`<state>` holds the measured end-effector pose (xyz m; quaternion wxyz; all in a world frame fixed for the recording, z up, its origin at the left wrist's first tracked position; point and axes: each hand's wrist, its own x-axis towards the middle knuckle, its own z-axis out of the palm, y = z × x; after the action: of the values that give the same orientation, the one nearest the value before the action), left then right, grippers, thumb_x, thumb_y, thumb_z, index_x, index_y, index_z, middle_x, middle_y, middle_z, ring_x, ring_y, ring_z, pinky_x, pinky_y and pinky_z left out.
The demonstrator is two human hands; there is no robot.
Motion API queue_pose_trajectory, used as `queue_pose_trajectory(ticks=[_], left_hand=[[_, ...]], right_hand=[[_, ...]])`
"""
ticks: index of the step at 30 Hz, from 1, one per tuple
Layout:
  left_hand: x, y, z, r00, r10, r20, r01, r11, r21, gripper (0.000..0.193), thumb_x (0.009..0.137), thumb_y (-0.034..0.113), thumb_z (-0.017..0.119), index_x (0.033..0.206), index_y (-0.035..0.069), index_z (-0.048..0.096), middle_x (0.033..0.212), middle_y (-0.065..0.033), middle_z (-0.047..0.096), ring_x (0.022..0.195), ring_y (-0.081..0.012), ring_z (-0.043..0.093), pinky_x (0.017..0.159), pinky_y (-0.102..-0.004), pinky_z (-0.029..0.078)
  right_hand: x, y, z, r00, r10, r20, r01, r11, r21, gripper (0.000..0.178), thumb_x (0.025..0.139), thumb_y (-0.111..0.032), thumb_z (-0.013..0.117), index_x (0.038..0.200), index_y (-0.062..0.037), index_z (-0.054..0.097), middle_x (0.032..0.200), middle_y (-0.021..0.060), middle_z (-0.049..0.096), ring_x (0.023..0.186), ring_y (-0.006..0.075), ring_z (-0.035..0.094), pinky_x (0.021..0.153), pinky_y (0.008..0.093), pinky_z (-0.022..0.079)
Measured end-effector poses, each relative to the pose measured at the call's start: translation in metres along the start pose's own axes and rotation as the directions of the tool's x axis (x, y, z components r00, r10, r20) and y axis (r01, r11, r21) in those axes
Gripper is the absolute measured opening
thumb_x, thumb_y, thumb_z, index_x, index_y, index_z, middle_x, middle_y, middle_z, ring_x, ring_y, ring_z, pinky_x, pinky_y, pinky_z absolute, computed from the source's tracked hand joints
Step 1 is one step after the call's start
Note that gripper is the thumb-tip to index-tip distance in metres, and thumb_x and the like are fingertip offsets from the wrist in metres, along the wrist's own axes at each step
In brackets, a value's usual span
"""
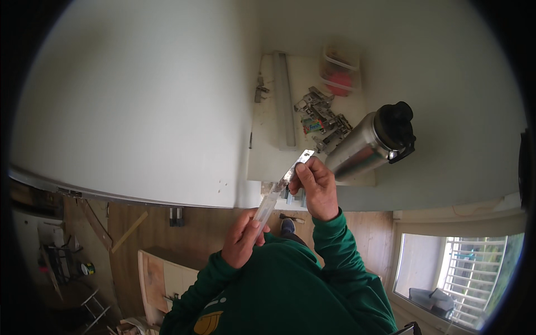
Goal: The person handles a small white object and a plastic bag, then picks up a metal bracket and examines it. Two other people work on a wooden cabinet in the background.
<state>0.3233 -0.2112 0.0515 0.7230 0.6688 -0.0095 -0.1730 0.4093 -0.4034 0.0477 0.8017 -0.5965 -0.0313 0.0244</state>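
Note:
My two hands hold a long, narrow metal strip [271,202] slantwise in front of my chest. Its upper end is shiny with a hole in it, and the lower length looks pale and whitish. My right hand [316,184] pinches it near the upper end, thumb on top. Fingers of my left hand [244,234] are wrapped round the lower end and hide part of it. Just beyond my right hand, a steel bottle [360,146] with a black lid leans to the right. Several metal hinges [329,125] lie in a heap behind it.
On the pale shelf [265,162] rest a long grey metal bar [286,103] and a clear plastic tub [338,70] with something red inside. A large white panel [139,111] stands at the left. Below are a wooden floor [192,234] and a wooden box [151,279]; a window [469,273] is at lower right.

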Motion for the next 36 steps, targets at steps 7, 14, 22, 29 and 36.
queue_pose_trajectory(ticks=[7, 14, 22, 29, 36], left_hand=[[-0.001, 0.001, -0.001, 1.000, 0.022, 0.002, -0.022, 1.000, -0.007, 0.033, 0.099, 0.022, 0.037, 0.120, -0.002, 0.048, 0.090, -0.0059, 0.057, 0.071, -0.0083, 0.048, 0.067, -0.0235, 0.044], [0.003, 0.002, 0.000, 0.999, 0.051, 0.008, -0.051, 0.999, 0.004, 0.035, 0.099, 0.022, 0.039, 0.122, -0.002, 0.048, 0.092, -0.0064, 0.057, 0.073, -0.0086, 0.049, 0.070, -0.0231, 0.044], [0.006, 0.002, 0.001, 0.998, 0.061, -0.001, -0.061, 0.998, 0.015, 0.034, 0.099, 0.022, 0.040, 0.123, 0.000, 0.047, 0.093, -0.0065, 0.057, 0.074, -0.0083, 0.049, 0.070, -0.0227, 0.044], [0.010, 0.004, 0.001, 1.000, 0.004, 0.005, -0.004, 1.000, 0.003, 0.032, 0.099, 0.021, 0.038, 0.122, 0.000, 0.046, 0.090, -0.0060, 0.056, 0.072, -0.0083, 0.049, 0.067, -0.0230, 0.044], [0.014, 0.006, 0.006, 1.000, 0.013, -0.006, -0.013, 0.999, 0.032, 0.030, 0.099, 0.017, 0.036, 0.121, 0.000, 0.046, 0.084, -0.0050, 0.056, 0.063, -0.0075, 0.048, 0.059, -0.0219, 0.043]], right_hand=[[-0.005, -0.013, 0.001, 1.000, -0.025, -0.016, 0.025, 1.000, 0.006, 0.022, 0.095, -0.020, 0.052, 0.081, -0.0029, 0.050, 0.066, 0.0041, 0.057, 0.059, 0.0095, 0.054, 0.056, 0.0235, 0.045], [-0.006, -0.022, 0.002, 0.999, -0.034, -0.006, 0.034, 0.999, -0.008, 0.022, 0.095, -0.020, 0.051, 0.082, -0.0025, 0.051, 0.067, 0.0045, 0.058, 0.060, 0.0100, 0.055, 0.057, 0.0235, 0.044], [-0.004, -0.025, -0.003, 0.995, -0.104, 0.005, 0.104, 0.994, -0.030, 0.021, 0.097, -0.020, 0.049, 0.086, -0.0019, 0.050, 0.069, 0.0041, 0.058, 0.062, 0.0086, 0.054, 0.060, 0.0225, 0.045], [-0.004, -0.026, -0.003, 0.987, -0.146, -0.072, 0.145, 0.989, -0.019, 0.021, 0.097, -0.020, 0.049, 0.087, -0.0012, 0.049, 0.072, 0.0044, 0.058, 0.063, 0.0081, 0.054, 0.060, 0.0217, 0.045], [0.002, -0.012, 0.001, 0.999, -0.052, -0.001, 0.052, 0.993, -0.102, 0.021, 0.095, -0.017, 0.051, 0.080, -0.0028, 0.046, 0.067, 0.0051, 0.058, 0.059, 0.0094, 0.056, 0.056, 0.0225, 0.045]])
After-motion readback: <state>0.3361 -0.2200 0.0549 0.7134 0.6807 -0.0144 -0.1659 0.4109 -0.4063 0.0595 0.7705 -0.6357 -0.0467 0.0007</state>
